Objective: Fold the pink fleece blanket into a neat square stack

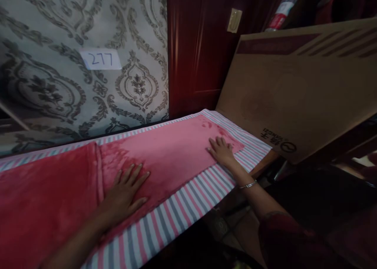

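Observation:
A pink and red plush blanket lies spread along a striped cloth of pink, grey and white. Its left part, a darker red, is folded over in a thicker layer with an upright crease near the middle. My left hand rests flat on the blanket just right of that crease, fingers spread. Farther right, my right hand lies palm down near the blanket's right end, fingers apart. A silver bracelet circles my right wrist. Neither hand grips anything.
A big cardboard box leans at the right, beside the table's end, with a bottle behind its top edge. Patterned wallpaper carries a paper label reading 277. A dark red door stands behind the table.

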`<state>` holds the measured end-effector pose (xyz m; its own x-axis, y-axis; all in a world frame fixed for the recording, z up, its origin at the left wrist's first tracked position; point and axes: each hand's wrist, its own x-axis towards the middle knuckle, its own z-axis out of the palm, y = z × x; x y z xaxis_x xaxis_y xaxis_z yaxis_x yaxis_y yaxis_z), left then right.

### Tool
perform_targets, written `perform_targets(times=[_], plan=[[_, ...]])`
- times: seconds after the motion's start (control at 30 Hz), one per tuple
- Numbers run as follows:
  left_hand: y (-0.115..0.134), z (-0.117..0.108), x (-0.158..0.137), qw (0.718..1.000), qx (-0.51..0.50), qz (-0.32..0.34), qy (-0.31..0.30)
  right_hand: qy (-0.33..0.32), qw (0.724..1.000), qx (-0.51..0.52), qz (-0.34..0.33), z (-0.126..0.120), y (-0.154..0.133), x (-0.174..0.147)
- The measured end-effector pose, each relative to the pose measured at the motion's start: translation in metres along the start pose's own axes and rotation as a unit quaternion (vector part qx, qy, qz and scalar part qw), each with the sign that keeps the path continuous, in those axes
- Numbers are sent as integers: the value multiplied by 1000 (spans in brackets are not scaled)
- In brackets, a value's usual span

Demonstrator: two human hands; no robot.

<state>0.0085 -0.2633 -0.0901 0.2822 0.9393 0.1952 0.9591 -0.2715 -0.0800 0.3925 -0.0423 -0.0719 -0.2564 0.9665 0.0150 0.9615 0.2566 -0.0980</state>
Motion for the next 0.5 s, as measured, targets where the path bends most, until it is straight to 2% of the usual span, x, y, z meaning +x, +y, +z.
perform_targets(times=[0.13, 0.2, 0.4, 0.5], plan=[[-7, 9, -1, 999, 30, 16, 32, 5, 1000, 7, -21, 4, 31, 18], [-10, 13, -2, 997, 46, 30, 48, 12, 1000, 4, -9, 11, 45, 25], [-14, 15, -3, 994, 65, 47, 72, 50, 993, 16, 109, 20, 88, 35], [-14, 14, -3, 994, 62, 47, 74, 67, 981, 36, 181, 10, 87, 40]])
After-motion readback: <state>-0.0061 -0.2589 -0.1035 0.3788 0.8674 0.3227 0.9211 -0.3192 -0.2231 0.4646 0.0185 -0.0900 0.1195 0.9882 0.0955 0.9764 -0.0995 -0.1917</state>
